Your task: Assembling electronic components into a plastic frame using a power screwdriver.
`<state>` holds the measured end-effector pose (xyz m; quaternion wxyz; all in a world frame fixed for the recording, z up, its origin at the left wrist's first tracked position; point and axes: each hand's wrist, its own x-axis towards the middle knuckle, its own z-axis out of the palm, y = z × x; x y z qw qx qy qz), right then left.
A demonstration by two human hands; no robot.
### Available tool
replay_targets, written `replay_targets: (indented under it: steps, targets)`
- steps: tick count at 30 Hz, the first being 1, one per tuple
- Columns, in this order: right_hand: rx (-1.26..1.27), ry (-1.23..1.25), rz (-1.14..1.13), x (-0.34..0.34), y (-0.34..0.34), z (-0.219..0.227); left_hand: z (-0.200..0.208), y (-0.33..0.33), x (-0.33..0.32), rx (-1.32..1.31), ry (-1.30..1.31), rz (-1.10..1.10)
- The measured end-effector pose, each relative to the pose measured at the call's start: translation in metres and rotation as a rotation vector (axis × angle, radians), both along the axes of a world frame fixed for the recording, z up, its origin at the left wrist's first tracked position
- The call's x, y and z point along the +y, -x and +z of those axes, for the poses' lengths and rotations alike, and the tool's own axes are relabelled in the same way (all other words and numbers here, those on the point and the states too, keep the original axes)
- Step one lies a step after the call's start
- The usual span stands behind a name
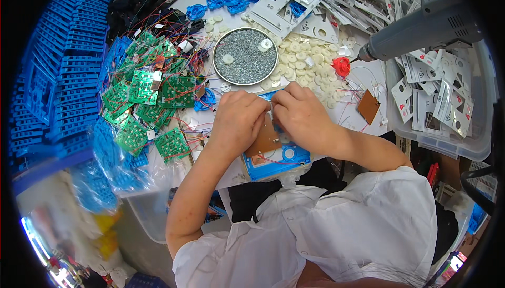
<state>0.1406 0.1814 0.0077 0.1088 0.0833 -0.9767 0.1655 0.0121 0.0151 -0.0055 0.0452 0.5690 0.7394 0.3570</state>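
A blue plastic housing [281, 168] lies at the table's near edge, with a brown circuit board [264, 141] set on it and a thin red wire across its lower part. Over the board's upper end, my left hand [239, 119] has its fingers bent and pressed together. My right hand [302, 114] meets it there, its fingers curled down close to the left fingertips. Both hands cover the spot where they work, so whatever sits between the fingertips is hidden. Just beyond them stands a round metal dish [245, 56] full of small screws, with a few white discs on top.
Green circuit boards [152, 90] with tangled wires lie at left, beside stacked blue housings [68, 67]. Cream plastic discs [302, 59] spread behind my right hand. An electric screwdriver [421, 25] juts in from the upper right, above a clear bin [447, 143] of white panels.
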Motion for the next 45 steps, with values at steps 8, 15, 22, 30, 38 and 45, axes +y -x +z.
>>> replay_targets:
  steps: [8, 15, 22, 30, 38, 45]
  targets:
    - [-0.025, 0.171, -0.032, 0.006, -0.009, -0.004, 0.001, -0.001, 0.0, -0.005, -0.02, -0.011]
    - [0.026, 0.157, -0.02, 0.007, -0.009, -0.003, -0.002, -0.001, 0.0, -0.005, 0.003, -0.018]
    - [0.012, -0.012, 0.038, 0.004, -0.004, -0.002, -0.002, -0.001, 0.002, -0.011, 0.002, -0.018]
    - [-0.016, -0.18, 0.053, 0.0, -0.007, 0.005, -0.005, -0.001, 0.003, 0.014, -0.022, -0.026]
    - [-0.032, -0.019, 0.088, -0.001, -0.031, 0.007, -0.011, -0.008, 0.006, 0.026, -0.065, -0.012]
    - [-0.026, -0.161, 0.07, -0.014, -0.046, 0.015, -0.011, -0.011, 0.008, 0.061, -0.046, 0.002]
